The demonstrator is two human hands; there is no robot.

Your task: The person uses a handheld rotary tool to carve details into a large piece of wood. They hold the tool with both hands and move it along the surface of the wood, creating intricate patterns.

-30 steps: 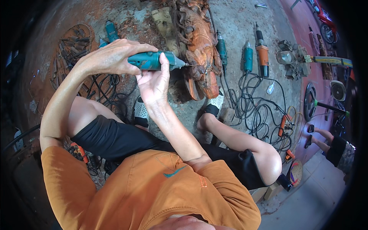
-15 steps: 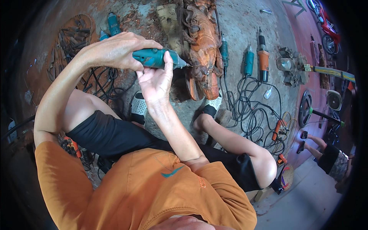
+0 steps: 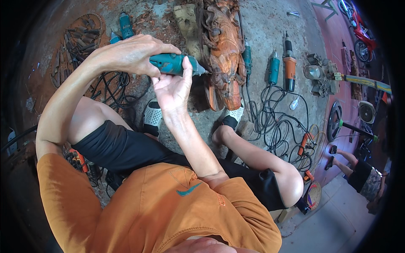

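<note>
Teal die grinder [image 3: 175, 64] is wrapped in our left hand [image 3: 126, 55], long axis pointing 3 o'clock at the wood carving [image 3: 223, 55]; right hand [image 3: 173, 86], nearer us, pinches its nose from 6.

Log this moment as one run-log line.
left hand: grips teal handheld rotary grinder | right hand: fingers at grinder's nose | grinder tip: at reddish carved wooden sculpture | setting: concrete floor

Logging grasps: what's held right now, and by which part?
A teal die grinder. The left hand wraps its rear body from above; the right hand touches the underside near the nose, fingers up. Its bit points at the wood carving.
</note>
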